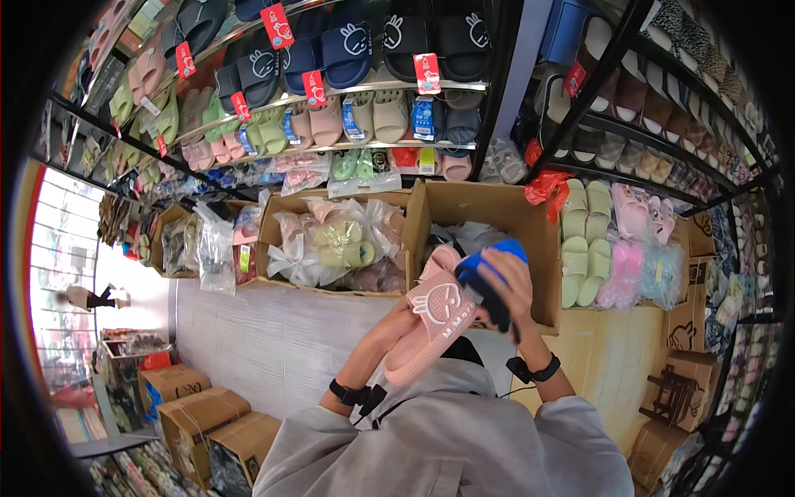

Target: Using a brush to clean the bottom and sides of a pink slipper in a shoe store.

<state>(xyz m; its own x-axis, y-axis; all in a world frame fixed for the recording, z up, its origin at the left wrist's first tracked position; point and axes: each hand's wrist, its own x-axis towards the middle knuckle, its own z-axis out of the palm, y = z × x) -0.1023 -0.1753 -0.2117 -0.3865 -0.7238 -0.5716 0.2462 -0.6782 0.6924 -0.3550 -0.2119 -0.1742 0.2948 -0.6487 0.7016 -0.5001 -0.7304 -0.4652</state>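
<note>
My left hand (pixel 397 324) holds a pair of pink slide slippers (pixel 428 323) by the side; the front one bears a white rabbit drawing. At the slippers' right edge, my right hand (pixel 512 282) grips a blue and black handheld tool (pixel 487 286), whose kind I cannot tell. Part of the tool and some fingers are blurred or covered. Both hands are in front of an open cardboard box (pixel 534 217) with plastic-wrapped goods inside. Each wrist wears a black band with a small device.
To the left stands a cardboard box (pixel 335 289) of bagged slippers. Green slides (pixel 574 264) lie to the right. Slipper racks (pixel 372 90) rise ahead, closed cartons (pixel 202 413) stand at the lower left, and a wooden stool (pixel 671 394) at the lower right. A distant person (pixel 87 299) is outside.
</note>
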